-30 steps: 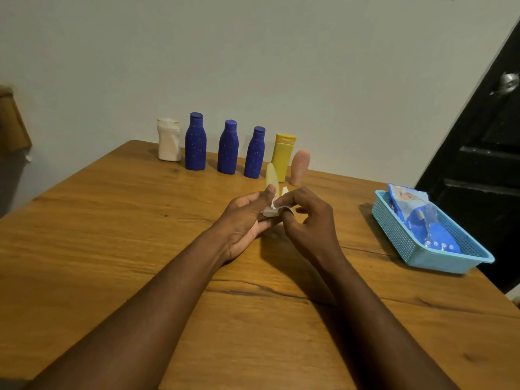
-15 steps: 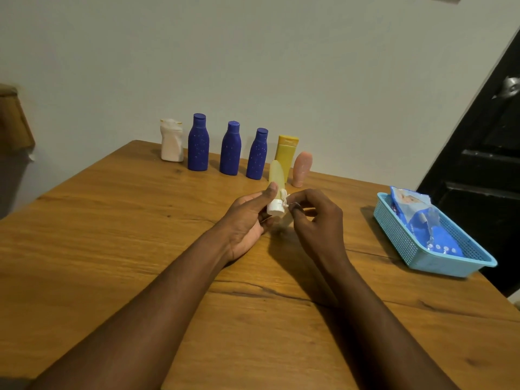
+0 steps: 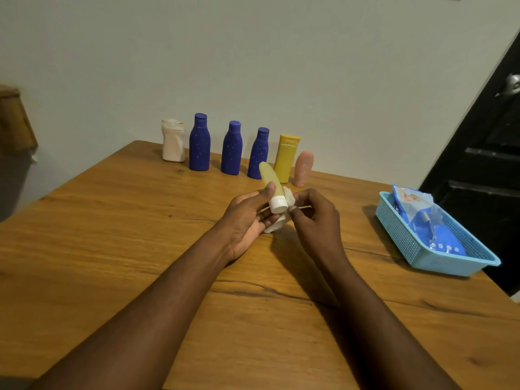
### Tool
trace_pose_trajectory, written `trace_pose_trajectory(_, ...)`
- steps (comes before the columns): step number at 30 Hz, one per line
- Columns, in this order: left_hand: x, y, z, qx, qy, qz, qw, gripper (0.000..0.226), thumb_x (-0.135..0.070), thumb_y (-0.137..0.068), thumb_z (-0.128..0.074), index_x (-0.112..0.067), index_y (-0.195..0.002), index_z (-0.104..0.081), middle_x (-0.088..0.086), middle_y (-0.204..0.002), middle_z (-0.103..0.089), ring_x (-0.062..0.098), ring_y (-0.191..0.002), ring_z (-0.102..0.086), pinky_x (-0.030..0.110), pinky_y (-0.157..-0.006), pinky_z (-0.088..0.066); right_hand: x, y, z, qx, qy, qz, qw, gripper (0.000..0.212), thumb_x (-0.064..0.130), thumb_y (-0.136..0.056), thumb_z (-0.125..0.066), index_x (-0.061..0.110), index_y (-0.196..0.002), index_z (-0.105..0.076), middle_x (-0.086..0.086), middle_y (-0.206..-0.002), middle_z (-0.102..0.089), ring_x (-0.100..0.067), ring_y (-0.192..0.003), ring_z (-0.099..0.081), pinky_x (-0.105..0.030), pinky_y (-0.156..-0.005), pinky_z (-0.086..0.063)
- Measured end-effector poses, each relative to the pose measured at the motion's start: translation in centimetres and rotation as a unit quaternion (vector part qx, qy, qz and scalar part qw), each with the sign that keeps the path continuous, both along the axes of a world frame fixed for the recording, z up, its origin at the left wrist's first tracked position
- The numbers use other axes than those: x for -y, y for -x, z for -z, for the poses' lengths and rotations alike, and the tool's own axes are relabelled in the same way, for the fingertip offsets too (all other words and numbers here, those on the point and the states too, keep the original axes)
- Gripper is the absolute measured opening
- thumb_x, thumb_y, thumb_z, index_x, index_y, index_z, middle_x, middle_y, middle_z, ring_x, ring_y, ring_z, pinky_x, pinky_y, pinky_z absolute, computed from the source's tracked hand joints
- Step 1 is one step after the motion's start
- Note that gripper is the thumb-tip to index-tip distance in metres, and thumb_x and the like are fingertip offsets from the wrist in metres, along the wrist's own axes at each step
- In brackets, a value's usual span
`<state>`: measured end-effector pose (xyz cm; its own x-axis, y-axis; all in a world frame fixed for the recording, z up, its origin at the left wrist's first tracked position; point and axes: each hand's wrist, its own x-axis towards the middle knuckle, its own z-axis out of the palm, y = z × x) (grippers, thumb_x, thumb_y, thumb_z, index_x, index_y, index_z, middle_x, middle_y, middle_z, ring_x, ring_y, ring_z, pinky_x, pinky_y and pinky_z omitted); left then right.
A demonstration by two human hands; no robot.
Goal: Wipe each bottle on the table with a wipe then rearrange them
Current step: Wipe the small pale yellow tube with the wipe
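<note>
My left hand [image 3: 247, 220] holds a pale yellow tube [image 3: 269, 178] with a white cap [image 3: 278, 204], cap toward me, thumb pressed on its side. My right hand [image 3: 316, 220] pinches a white wipe [image 3: 288, 196] against the tube just beside the cap; part of the wipe hangs below the left fingers. Along the far edge of the wooden table [image 3: 112, 249] stand a white bottle [image 3: 173, 140], three dark blue bottles [image 3: 199, 143] [image 3: 232, 149] [image 3: 259, 154], a yellow tube [image 3: 287, 159] and a pink bottle [image 3: 302, 168].
A light blue basket [image 3: 433, 249] at the table's right edge holds a blue pack of wipes [image 3: 422, 218]. A black door [image 3: 489, 164] stands to the right, a pale wall behind the bottles. A brown object [image 3: 14, 122] is at the far left.
The tube has tipped so its white cap now points toward me and shows plainly. The wipe has shifted from under the cap to the tube's right side.
</note>
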<state>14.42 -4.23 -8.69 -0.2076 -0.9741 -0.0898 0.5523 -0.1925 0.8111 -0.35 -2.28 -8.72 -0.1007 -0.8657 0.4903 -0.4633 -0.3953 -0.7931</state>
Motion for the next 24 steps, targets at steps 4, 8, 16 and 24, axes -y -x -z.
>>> trace_pose_trajectory(4, -0.09, 0.01, -0.12, -0.003, 0.000, -0.011, 1.000, 0.022, -0.023, -0.100, -0.067, -0.006, -0.115, -0.069, 0.017, -0.120, -0.076, 0.026, -0.113, -0.070, 0.040, -0.105, -0.053, -0.27, -0.07, -0.36, 0.012, 0.037, -0.009, 0.999, 0.020, 0.002, -0.092, -0.063, 0.018, -0.099, -0.070, 0.010, -0.094, -0.071, -0.009, -0.090, -0.067, -0.038, -0.079, -0.060)
trace_pose_trajectory(8, -0.07, -0.08, -0.22, -0.005, -0.010, -0.027, 1.000, 0.022, -0.023, -0.099, -0.070, -0.006, -0.113, -0.070, 0.011, -0.103, -0.080, 0.022, -0.102, -0.073, 0.036, -0.092, -0.058, -0.47, -0.25, -0.35, -0.019, 0.059, -0.026, 0.998, 0.020, 0.000, -0.090, -0.064, 0.018, -0.095, -0.072, 0.010, -0.095, -0.071, -0.010, -0.095, -0.067, -0.042, -0.083, -0.059)
trace_pose_trajectory(16, 0.00, -0.20, -0.10, -0.015, -0.014, -0.021, 1.000, 0.028, -0.023, -0.098, -0.070, -0.003, -0.118, -0.066, 0.017, -0.117, -0.077, 0.026, -0.113, -0.073, 0.037, -0.095, -0.059, -0.24, 0.16, -0.07, -0.008, 0.029, -0.003, 1.000, 0.017, 0.002, -0.086, -0.074, 0.016, -0.095, -0.072, 0.008, -0.091, -0.072, -0.006, -0.085, -0.069, -0.035, -0.080, -0.062)
trace_pose_trajectory(24, 0.11, -0.09, 0.11, 0.055, 0.024, -0.022, 0.998, 0.020, -0.027, -0.099, -0.070, -0.010, -0.108, -0.075, 0.004, -0.093, -0.080, 0.010, -0.083, -0.074, 0.027, -0.082, -0.057, -0.60, -0.26, -0.24, -0.069, 0.091, -0.027, 0.993, 0.018, 0.003, -0.085, -0.075, 0.018, -0.095, -0.073, 0.010, -0.098, -0.070, -0.006, -0.093, -0.065, -0.030, -0.077, -0.057)
